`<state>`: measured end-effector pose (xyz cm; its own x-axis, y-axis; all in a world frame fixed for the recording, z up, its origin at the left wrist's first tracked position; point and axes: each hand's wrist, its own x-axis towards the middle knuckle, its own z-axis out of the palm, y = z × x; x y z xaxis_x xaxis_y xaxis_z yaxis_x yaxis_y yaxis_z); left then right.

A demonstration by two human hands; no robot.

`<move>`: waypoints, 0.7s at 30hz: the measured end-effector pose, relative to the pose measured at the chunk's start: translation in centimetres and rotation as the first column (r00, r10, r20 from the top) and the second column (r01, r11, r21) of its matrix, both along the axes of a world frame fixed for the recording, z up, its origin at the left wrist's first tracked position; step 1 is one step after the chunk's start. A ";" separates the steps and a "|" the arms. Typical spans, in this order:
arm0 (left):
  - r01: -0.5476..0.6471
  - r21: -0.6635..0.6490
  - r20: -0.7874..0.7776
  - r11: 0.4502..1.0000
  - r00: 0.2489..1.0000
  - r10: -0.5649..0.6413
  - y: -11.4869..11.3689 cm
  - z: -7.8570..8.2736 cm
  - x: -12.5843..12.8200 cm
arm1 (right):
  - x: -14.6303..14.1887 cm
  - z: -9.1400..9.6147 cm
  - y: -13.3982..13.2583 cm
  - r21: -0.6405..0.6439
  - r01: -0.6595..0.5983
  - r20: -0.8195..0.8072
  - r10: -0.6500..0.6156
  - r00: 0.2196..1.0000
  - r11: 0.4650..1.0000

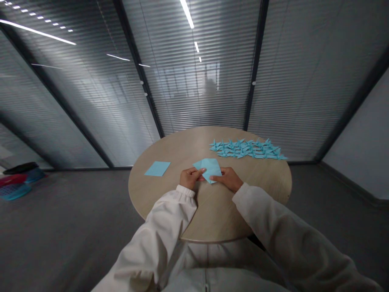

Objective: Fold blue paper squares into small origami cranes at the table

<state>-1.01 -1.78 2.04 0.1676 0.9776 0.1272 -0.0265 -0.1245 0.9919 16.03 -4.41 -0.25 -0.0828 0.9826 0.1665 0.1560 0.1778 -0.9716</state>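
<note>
A sheet of light blue origami paper (209, 167) is held between my two hands above the table, its left part looking creased or folded. My left hand (191, 177) pinches its lower left edge, thumb on top. On the right side, my right hand (228, 178) grips the paper with the thumb over its face and the other fingers behind. Left of my hands lies a flat blue paper stack or sheet (157, 168); its thickness is hard to tell. Several folded blue paper cranes (246, 149) sit in rows beyond my right hand.
The round wooden table (212, 219) has its near edge close to my body. Glass partitions with blinds (206, 105) stand just behind it. Blue and red baskets (15, 187) rest on the grey floor at far left. A white wall (361, 134) is at right.
</note>
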 end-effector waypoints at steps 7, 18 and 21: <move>-0.038 0.021 -0.038 0.999 0.999 0.039 -0.1 0.2 -0.1 | -0.2 0.5 -0.2 -0.006 0.005 0.051 -0.005 0.999 1.000; 0.059 -0.069 -0.085 0.996 0.994 -0.065 0.0 -0.3 0.1 | -0.1 0.2 0.0 -0.025 0.009 0.027 -0.008 1.000 1.000; 0.066 -0.043 -0.118 0.997 0.990 -0.071 -0.2 -0.1 0.1 | -0.1 0.0 0.1 -0.010 -0.012 -0.002 0.012 1.000 1.000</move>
